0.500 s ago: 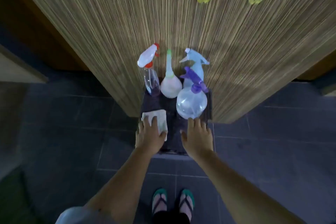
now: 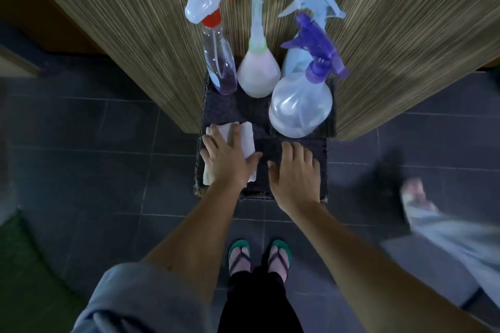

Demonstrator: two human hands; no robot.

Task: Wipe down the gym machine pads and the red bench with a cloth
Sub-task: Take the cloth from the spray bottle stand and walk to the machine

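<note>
Left hand [image 2: 226, 159] flat, fingers spread on soft folded white cloth [image 2: 247, 140]; light, pinch edge. Right hand [image 2: 296, 173] open, empty.

Four spray bottles [image 2: 300, 105] crowd the mat's [image 2: 238, 108] far half.

four spray bottles [image 2: 300, 105] stand at the back of a stool [image 2: 230, 108]; the cloth [image 2: 247, 140] lies front-left under the left hand [image 2: 227, 159], right hand [image 2: 296, 173] beside it.
</note>
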